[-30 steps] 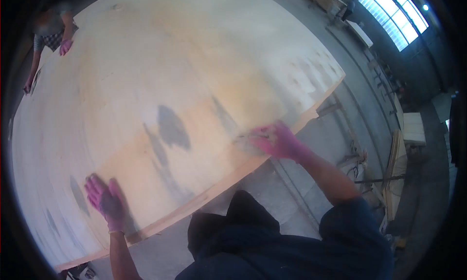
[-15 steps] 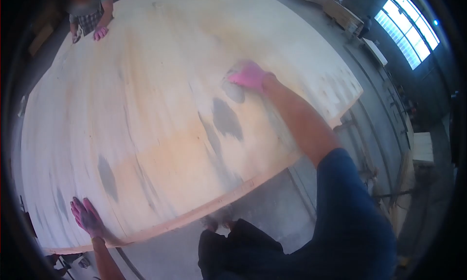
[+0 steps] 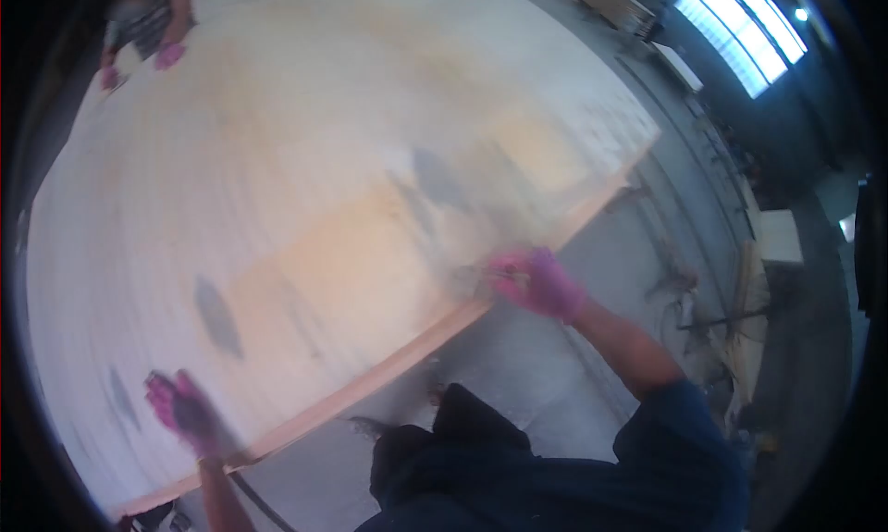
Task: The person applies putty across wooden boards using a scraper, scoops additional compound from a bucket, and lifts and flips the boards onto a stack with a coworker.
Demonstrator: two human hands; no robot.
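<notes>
A large pale wooden sheet [image 3: 305,162] with grey patches and an orange-toned area spreads out in front of me. In a pink glove, my left hand [image 3: 185,414] lies flat on it near the lower left edge, fingers apart and nothing in it. My right hand [image 3: 538,284], also gloved in pink, is at the near edge, closed round a thin flat tool [image 3: 476,275] whose blade is blurred by motion. One dark grey patch [image 3: 218,315] lies above my left hand, and another [image 3: 437,176] is up and left of my right hand.
Across the sheet at the top left, a co-worker [image 3: 148,23] in pink gloves leans over its edge. Metal rails [image 3: 666,176] run along the floor on the right, near stacked boards [image 3: 747,333]. A bright window [image 3: 743,32] is at the upper right.
Half a second ago my right hand was farther out over the sheet; now it is back at the near edge with the tool. My left hand stays flat near the lower left edge.
</notes>
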